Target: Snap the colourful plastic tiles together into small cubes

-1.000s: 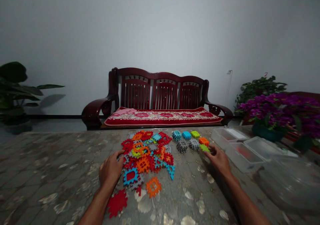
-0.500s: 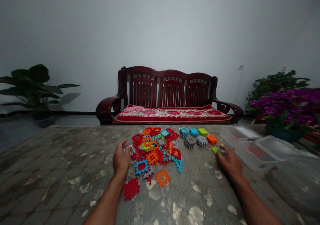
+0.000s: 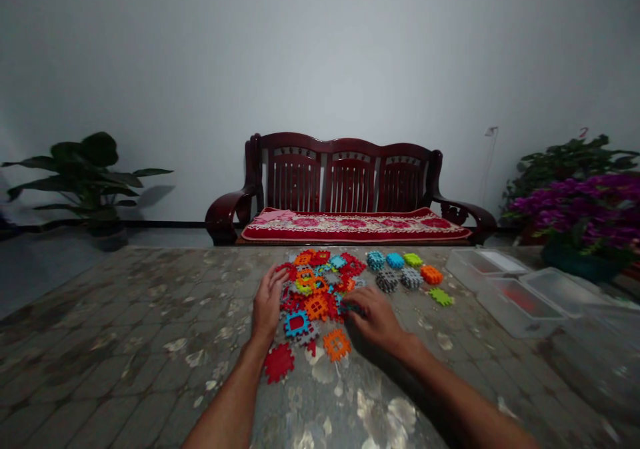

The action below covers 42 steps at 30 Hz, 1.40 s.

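Observation:
A loose pile of red, orange, blue and grey notched plastic building pieces lies on the table. My left hand rests against the pile's left side, its fingers stretched over the edge pieces. At the right side, my right hand has its fingers curled on a blue piece, mostly hidden by them. Nearer to me lie an orange window piece and a red square piece. Right of the pile stand small stacks sorted by colour, with an orange stack and a flat green piece at their right end.
Clear plastic boxes stand on the right of the cloth-covered table. Purple flowers in a green pot are behind them. Beyond the far edge is a dark wooden bench.
My right hand has left the green piece and come across to the pile's right side, where the blue triangle no longer sticks out. My left hand has reached slightly further over the pile.

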Each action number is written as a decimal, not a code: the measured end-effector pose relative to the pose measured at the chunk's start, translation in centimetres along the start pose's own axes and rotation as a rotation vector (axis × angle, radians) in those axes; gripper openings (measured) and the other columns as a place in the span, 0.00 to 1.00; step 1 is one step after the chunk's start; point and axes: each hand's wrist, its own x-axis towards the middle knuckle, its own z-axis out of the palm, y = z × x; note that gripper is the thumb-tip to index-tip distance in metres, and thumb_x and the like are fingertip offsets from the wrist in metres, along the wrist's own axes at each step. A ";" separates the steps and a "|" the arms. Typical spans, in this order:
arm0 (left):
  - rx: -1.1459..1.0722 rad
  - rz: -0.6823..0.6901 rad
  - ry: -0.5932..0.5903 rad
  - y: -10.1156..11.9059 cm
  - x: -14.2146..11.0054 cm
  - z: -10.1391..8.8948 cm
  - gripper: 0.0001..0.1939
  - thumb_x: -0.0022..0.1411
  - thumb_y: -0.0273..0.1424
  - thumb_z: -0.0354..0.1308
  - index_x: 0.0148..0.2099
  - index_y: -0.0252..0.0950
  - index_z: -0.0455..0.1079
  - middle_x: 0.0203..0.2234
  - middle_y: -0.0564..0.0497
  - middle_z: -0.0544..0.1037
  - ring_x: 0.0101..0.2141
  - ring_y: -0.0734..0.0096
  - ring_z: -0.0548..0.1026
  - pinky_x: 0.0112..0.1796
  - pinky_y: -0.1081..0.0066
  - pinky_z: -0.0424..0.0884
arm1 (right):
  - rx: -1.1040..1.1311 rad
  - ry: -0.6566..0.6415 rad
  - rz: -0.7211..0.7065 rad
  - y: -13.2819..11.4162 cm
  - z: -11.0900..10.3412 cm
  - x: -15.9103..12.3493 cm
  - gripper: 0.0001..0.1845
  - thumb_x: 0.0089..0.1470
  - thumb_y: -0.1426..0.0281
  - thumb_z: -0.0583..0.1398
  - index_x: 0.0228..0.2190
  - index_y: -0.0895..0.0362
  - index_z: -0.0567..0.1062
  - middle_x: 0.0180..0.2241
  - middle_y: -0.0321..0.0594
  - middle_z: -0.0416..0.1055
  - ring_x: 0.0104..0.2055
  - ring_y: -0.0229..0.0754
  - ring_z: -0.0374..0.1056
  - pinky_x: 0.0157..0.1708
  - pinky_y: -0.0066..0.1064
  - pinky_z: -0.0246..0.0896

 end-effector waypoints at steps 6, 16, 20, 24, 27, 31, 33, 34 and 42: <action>-0.087 -0.018 -0.062 0.1 -0.4 0.1 0.38 0.67 0.53 0.53 0.68 0.31 0.62 0.55 0.33 0.80 0.55 0.54 0.80 0.58 0.55 0.73 | -0.262 -0.156 -0.117 -3.1 3.1 3.8 0.16 0.57 0.70 0.65 0.48 0.52 0.80 0.52 0.45 0.77 0.53 0.52 0.66 0.52 0.43 0.62; 0.130 0.010 -0.154 -0.8 -0.1 0.4 0.22 0.60 0.41 0.58 0.52 0.35 0.78 0.49 0.43 0.84 0.51 0.57 0.81 0.58 0.56 0.74 | 0.009 0.143 0.059 -0.8 1.9 2.5 0.15 0.67 0.65 0.56 0.47 0.51 0.81 0.44 0.43 0.82 0.47 0.48 0.74 0.49 0.39 0.67; 0.334 0.104 -0.109 -0.4 -0.2 0.1 0.20 0.59 0.36 0.57 0.51 0.37 0.79 0.47 0.45 0.85 0.49 0.58 0.81 0.55 0.58 0.75 | 0.092 0.223 0.305 2.7 -2.1 0.7 0.21 0.65 0.63 0.52 0.50 0.52 0.81 0.49 0.44 0.81 0.51 0.49 0.76 0.53 0.42 0.69; 0.503 0.158 -0.020 0.3 -0.1 -0.2 0.18 0.60 0.33 0.56 0.50 0.37 0.79 0.48 0.44 0.83 0.50 0.58 0.80 0.56 0.60 0.73 | 0.013 0.105 0.461 6.3 -4.8 -1.7 0.22 0.59 0.64 0.53 0.45 0.56 0.83 0.47 0.47 0.82 0.50 0.52 0.77 0.54 0.44 0.69; 0.637 0.093 0.055 0.7 -0.1 -0.5 0.18 0.63 0.30 0.53 0.51 0.38 0.79 0.49 0.43 0.82 0.51 0.58 0.79 0.56 0.60 0.72 | -0.102 0.174 0.555 7.9 -4.7 -3.5 0.22 0.56 0.66 0.54 0.45 0.56 0.83 0.48 0.48 0.82 0.52 0.52 0.76 0.56 0.44 0.67; 0.765 -0.042 0.089 0.8 -0.1 -0.8 0.19 0.65 0.30 0.52 0.55 0.38 0.77 0.51 0.43 0.81 0.50 0.57 0.79 0.53 0.62 0.73 | -0.208 0.201 0.581 8.2 -3.1 -5.0 0.23 0.52 0.65 0.59 0.48 0.54 0.82 0.49 0.46 0.81 0.52 0.53 0.75 0.53 0.43 0.68; 0.795 -0.059 0.069 0.7 0.0 -0.9 0.19 0.66 0.30 0.53 0.55 0.39 0.77 0.51 0.43 0.81 0.50 0.58 0.79 0.51 0.64 0.73 | -0.271 0.164 0.558 7.8 -2.5 -5.4 0.22 0.51 0.62 0.62 0.48 0.53 0.81 0.48 0.46 0.81 0.51 0.54 0.74 0.52 0.41 0.68; 0.806 -0.059 0.055 0.6 0.0 -0.9 0.19 0.66 0.30 0.53 0.55 0.39 0.77 0.51 0.44 0.81 0.50 0.58 0.79 0.51 0.65 0.73 | -0.300 0.141 0.543 7.6 -2.4 -5.5 0.22 0.51 0.62 0.63 0.48 0.52 0.81 0.47 0.46 0.81 0.51 0.54 0.74 0.51 0.41 0.67; 0.903 -0.052 -0.005 0.3 0.3 -0.9 0.18 0.67 0.32 0.52 0.53 0.41 0.79 0.50 0.46 0.83 0.49 0.59 0.80 0.48 0.66 0.73 | -0.331 -0.001 0.485 7.5 -3.4 -5.7 0.15 0.54 0.69 0.61 0.45 0.54 0.78 0.45 0.46 0.81 0.47 0.51 0.72 0.47 0.35 0.63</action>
